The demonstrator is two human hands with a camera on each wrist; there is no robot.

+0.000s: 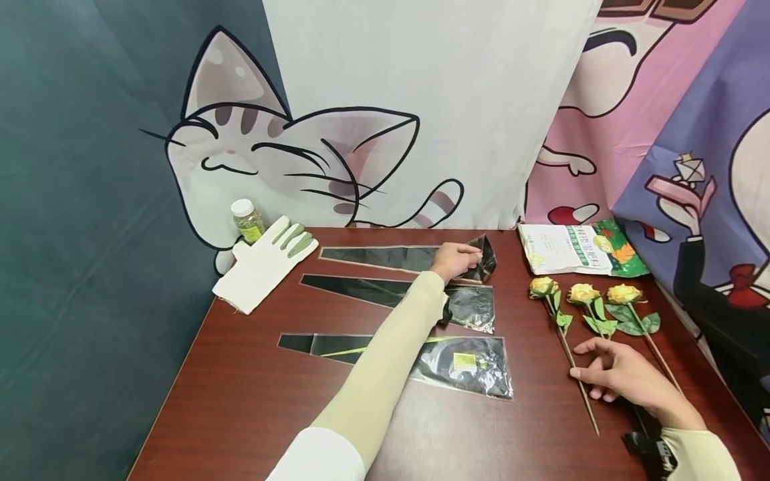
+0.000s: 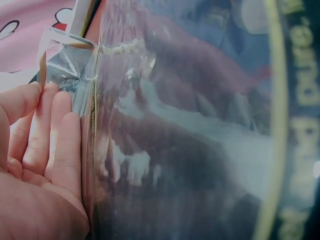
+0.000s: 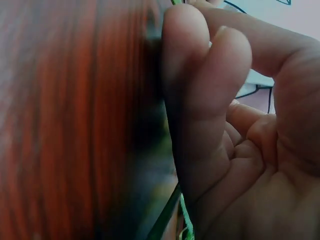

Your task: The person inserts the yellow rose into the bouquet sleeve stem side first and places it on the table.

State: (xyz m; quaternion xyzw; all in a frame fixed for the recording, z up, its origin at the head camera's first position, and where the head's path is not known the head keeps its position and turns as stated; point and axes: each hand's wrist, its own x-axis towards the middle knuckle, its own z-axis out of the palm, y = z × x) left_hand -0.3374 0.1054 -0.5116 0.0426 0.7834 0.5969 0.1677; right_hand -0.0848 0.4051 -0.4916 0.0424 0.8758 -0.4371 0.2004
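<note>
At the far side of the table, my left hand [image 1: 457, 260] pinches the wide, crumpled end of a black flower sleeve [image 1: 385, 256]. In the left wrist view, thumb and fingertips hold the edge of its clear film [image 2: 67, 57]. Two more flat sleeves lie nearer, a middle one [image 1: 472, 308] and a front one [image 1: 496, 374] with a yellow label. My right hand [image 1: 628, 377] reaches to the stem of the leftmost yellow rose [image 1: 544, 286], thumb and forefinger apart beside it. Whether they touch the stem is unclear. The middle rose [image 1: 583, 294] and right rose [image 1: 624, 294] lie alongside.
A white glove with green fingertips [image 1: 255, 274] and a white-capped jar [image 1: 248, 220] stand at the back left. A green and white packet [image 1: 580, 248] lies at the back right. Printed cloth [image 1: 481, 100] hangs behind the table.
</note>
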